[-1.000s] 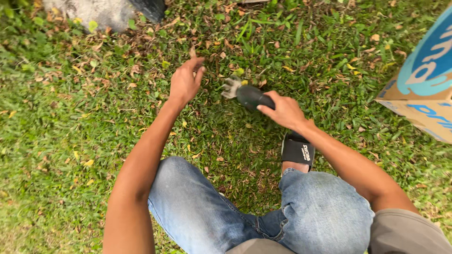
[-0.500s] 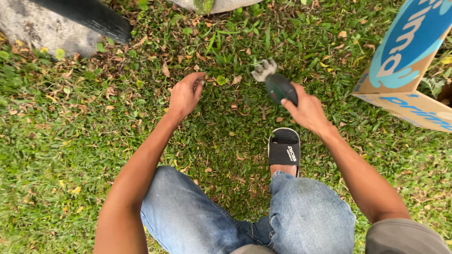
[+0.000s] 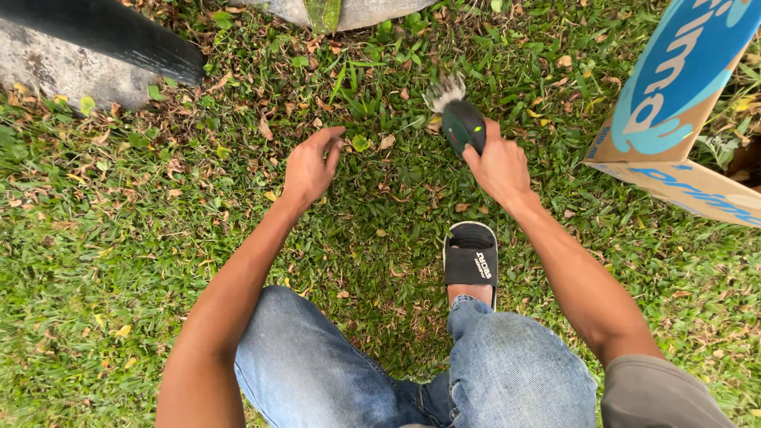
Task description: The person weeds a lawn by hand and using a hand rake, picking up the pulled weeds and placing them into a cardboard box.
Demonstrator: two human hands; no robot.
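My right hand (image 3: 498, 168) grips a dark green handheld grass trimmer (image 3: 461, 125), its blurred metal blade (image 3: 446, 92) pointing away from me over the lawn. My left hand (image 3: 309, 168) hovers just above the grass (image 3: 158, 230) with fingers slightly curled and apart, holding nothing. I am crouched in blue jeans (image 3: 507, 364), with my foot in a black slide sandal (image 3: 471, 257) just below the right hand.
A cardboard box (image 3: 674, 103) with blue print stands at the right. At top left, a dark pipe (image 3: 111, 32) lies across a grey stone (image 3: 55, 67). Another stone (image 3: 349, 12) sits at the top edge. Dry leaves litter the grass.
My right hand has carried the trimmer farther forward and to the right. My left hand has shifted a little nearer. The view has tilted, bringing the box and stones further in.
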